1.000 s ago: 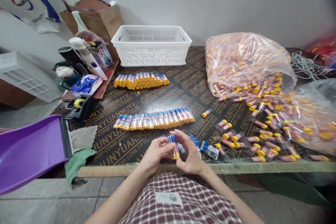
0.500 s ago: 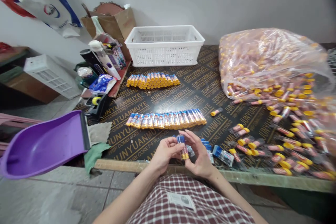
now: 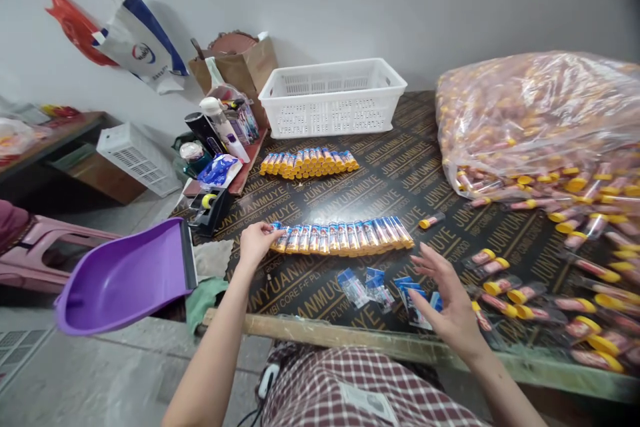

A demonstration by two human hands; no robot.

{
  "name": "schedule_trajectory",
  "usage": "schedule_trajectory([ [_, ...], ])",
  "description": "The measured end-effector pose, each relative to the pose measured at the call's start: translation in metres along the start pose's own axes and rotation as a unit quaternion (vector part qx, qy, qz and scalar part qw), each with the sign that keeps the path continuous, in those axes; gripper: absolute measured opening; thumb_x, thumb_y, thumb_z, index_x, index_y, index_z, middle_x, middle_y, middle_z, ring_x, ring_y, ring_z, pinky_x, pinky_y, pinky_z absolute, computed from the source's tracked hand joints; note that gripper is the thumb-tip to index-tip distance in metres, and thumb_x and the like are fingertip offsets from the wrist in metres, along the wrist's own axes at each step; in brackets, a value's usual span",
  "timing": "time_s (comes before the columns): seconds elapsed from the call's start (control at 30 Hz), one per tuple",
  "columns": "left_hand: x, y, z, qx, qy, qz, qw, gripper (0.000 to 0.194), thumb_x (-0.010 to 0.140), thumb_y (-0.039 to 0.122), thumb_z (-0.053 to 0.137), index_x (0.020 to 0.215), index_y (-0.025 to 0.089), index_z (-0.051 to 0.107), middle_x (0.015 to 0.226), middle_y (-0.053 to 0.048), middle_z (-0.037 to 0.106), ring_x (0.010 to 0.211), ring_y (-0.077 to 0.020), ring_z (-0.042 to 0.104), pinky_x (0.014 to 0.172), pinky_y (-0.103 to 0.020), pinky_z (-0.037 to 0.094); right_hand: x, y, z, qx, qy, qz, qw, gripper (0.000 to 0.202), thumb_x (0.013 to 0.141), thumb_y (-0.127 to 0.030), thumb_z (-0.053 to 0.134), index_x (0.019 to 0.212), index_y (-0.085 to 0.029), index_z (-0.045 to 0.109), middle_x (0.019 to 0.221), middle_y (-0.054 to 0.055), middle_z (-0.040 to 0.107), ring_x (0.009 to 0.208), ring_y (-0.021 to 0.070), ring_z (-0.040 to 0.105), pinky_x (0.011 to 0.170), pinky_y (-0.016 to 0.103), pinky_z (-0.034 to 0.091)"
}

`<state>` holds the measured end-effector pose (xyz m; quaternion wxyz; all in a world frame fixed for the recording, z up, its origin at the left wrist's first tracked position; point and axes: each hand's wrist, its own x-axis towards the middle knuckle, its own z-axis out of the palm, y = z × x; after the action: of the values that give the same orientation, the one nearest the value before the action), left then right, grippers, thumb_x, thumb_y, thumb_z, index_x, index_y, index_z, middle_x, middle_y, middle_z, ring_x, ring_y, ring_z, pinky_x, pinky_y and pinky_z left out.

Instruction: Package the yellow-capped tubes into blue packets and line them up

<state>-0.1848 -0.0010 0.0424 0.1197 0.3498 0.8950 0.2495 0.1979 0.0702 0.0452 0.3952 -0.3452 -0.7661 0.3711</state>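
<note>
At the left end of the near row of small blue-wrapped tubes with yellow caps, my left hand is closed with its fingertips on the end tube. The fingers partly cover that tube. My right hand is open and holds nothing, its fingers spread above the table's near edge. Just left of it lie flat blue-and-clear wrappers, some partly behind its thumb. Loose pink tubes with yellow caps are scattered to its right.
A second stack of wrapped tubes lies farther back, before a white plastic basket. A large clear bag of pink tubes spills at right. A tape dispenser, bottles and a purple dustpan are at left.
The tube held between both hands is now at the row's left end under my left hand. My right hand has moved right and opened. The view has turned somewhat left.
</note>
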Motion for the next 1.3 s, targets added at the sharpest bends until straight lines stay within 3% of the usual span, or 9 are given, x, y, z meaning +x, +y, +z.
schedule_trajectory([
  [0.13,-0.004,0.005,-0.005,0.097,-0.022,0.036,0.994,0.039,0.078,0.051,0.053,0.079,0.017,0.073,0.078,-0.013,0.072,0.076,-0.0257,0.064,0.063,-0.029,0.04,-0.004,0.008,-0.012,-0.057,0.023,0.008,0.998,0.051,0.083,-0.028,0.058,0.132,-0.027,0.044,0.138,0.009,0.042,0.116,0.0252,0.052,0.093,0.043,0.048],
  [0.3,-0.046,0.031,0.008,0.002,0.119,0.095,0.988,0.036,0.083,0.046,0.047,0.08,0.018,0.07,0.078,-0.008,0.07,0.071,-0.0202,0.061,0.066,-0.027,0.04,-0.01,0.024,-0.04,-0.161,0.092,0.037,0.982,0.032,0.084,-0.03,0.055,0.115,-0.023,0.059,0.126,0.008,0.054,0.115,0.0254,0.052,0.091,0.045,0.048],
  [0.47,-0.107,0.064,0.066,-0.106,-0.131,0.14,0.976,0.022,0.068,0.044,0.067,0.067,0.021,0.066,0.063,-0.002,0.065,0.06,-0.0183,0.057,0.058,-0.025,0.037,-0.014,0.045,-0.063,-0.23,0.125,0.104,0.96,0.03,0.083,-0.031,0.051,0.108,-0.018,0.062,0.108,0.01,0.062,0.1,0.024,0.058,0.075,0.039,0.052],
  [0.67,-0.117,0.068,0.096,0.001,-0.144,0.138,0.98,0.017,0.075,0.037,0.061,0.069,0.022,0.062,0.07,-0.002,0.063,0.067,-0.0194,0.057,0.057,-0.026,0.032,-0.021,0.057,-0.091,-0.352,0.041,0.183,0.917,0.021,0.078,-0.03,0.05,0.085,-0.018,0.066,0.083,0.008,0.067,0.079,0.0225,0.061,0.073,0.034,0.046],
  [0.83,-0.116,0.067,0.091,-0.118,-0.146,0.142,0.972,0.016,0.073,0.031,0.062,0.062,0.019,0.058,0.065,-0.001,0.059,0.061,-0.0158,0.055,0.061,-0.025,0.038,-0.033,0.057,-0.096,-0.367,-0.048,0.237,0.898,0.011,0.069,-0.025,0.06,0.079,-0.02,0.062,0.068,0.002,0.065,0.063,0.0187,0.06,0.056,0.025,0.036],
  [0.93,-0.124,0.074,0.091,-0.291,-0.187,0.074,0.935,0.018,0.069,0.031,0.065,0.065,0.019,0.053,0.055,0.003,0.055,0.052,-0.0128,0.053,0.054,-0.023,0.04,-0.035,0.059,-0.09,-0.358,-0.08,0.244,0.898,0.025,0.068,-0.017,0.057,0.093,-0.02,0.059,0.064,-0.001,0.063,0.062,0.0175,0.059,0.056,0.024,0.035],
  [1.07,-0.132,0.083,0.089,-0.47,-0.262,-0.087,0.839,0.036,0.057,0.029,0.077,0.084,0.017,0.057,0.051,0.006,0.056,0.044,-0.0114,0.053,0.047,-0.023,0.046,-0.03,0.06,-0.088,-0.37,-0.086,0.252,0.89,0.04,0.066,-0.016,0.056,0.106,-0.02,0.054,0.062,-0.002,0.06,0.062,0.0193,0.06,0.056,0.025,0.037],
  [1.17,-0.135,0.088,0.083,-0.526,-0.286,-0.172,0.782,0.044,0.051,0.027,0.083,0.086,0.011,0.063,0.059,-0.001,0.064,0.051,-0.0116,0.059,0.052,-0.023,0.051,-0.02,0.05,-0.088,-0.345,-0.017,0.255,0.903,0.049,0.063,-0.018,0.058,0.112,-0.02,0.052,0.064,-0.003,0.058,0.058,0.0183,0.059,0.057,0.027,0.042],
  [1.3,-0.136,0.094,0.075,-0.579,-0.287,-0.236,0.726,0.028,0.055,0.022,0.083,0.073,0.01,0.066,0.066,-0.004,0.067,0.053,-0.0092,0.06,0.054,-0.02,0.053,-0.008,0.019,-0.071,-0.145,0.07,0.205,0.965,0.053,0.069,-0.026,0.062,0.12,-0.021,0.049,0.07,-0.002,0.057,0.056,0.015,0.059,0.056,0.027,0.049],
])
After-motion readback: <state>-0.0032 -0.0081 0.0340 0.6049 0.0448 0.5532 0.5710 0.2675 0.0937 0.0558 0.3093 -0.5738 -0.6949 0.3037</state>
